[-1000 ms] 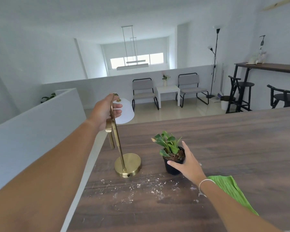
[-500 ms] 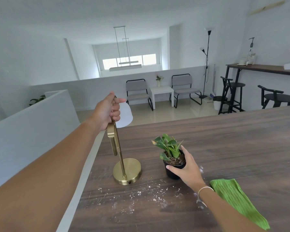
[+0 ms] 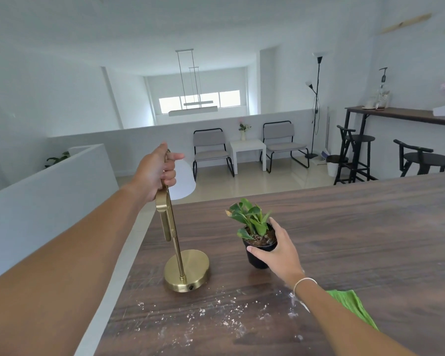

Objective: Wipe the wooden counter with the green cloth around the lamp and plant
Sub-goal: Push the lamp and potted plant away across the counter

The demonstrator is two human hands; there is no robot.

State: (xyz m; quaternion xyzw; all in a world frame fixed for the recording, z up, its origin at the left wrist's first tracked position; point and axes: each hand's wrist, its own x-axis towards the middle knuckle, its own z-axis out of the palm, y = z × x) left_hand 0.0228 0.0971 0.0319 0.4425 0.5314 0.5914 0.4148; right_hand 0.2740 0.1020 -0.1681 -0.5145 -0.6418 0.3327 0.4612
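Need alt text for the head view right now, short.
Left hand grips the brass lamp stem; right hand holds the potted plant. White crumbs dot the wooden counter; the green cloth lies unused.

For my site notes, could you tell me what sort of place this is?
Probably an office lounge or café-style loft: waiting chairs flank a small white table, and bar stools stand by a high counter.

Two grey chairs (image 3: 211,150) are seen flanking a small white side table (image 3: 247,150); a floor lamp (image 3: 316,104) is placed nearby.
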